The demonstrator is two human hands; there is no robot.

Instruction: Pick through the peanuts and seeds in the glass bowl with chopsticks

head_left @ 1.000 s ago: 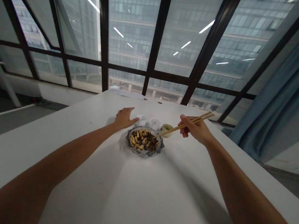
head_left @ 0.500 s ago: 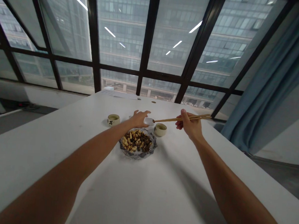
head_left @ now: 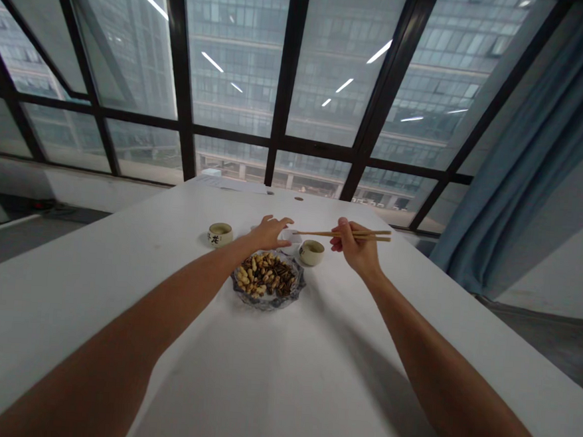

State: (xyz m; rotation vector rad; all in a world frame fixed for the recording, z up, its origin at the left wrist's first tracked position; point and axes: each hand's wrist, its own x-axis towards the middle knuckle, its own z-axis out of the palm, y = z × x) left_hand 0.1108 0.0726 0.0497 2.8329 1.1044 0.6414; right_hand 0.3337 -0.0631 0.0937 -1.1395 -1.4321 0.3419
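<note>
My left hand reaches over the glass plate to a small white dish, its thumb and fingers curved around the dish's left side. My right hand grips a pair of wooden chopsticks, held almost level and pointing left. Their tips are over the white dish; I can make out nothing between them. Closer to me, a scalloped clear glass plate holds peanuts and dark, slender seeds. A pale tea cup stands just right of the dish, partly below the chopsticks.
A second pale cup with dark characters stands left of my left hand. Papers lie at the far end of the white table. Beyond are dark-framed windows, with a blue curtain at right.
My right hand has shifted left with the chopsticks, whose tips are now farther over the dish. The small dark piece at their tips no longer shows. My left hand has stayed in place.
</note>
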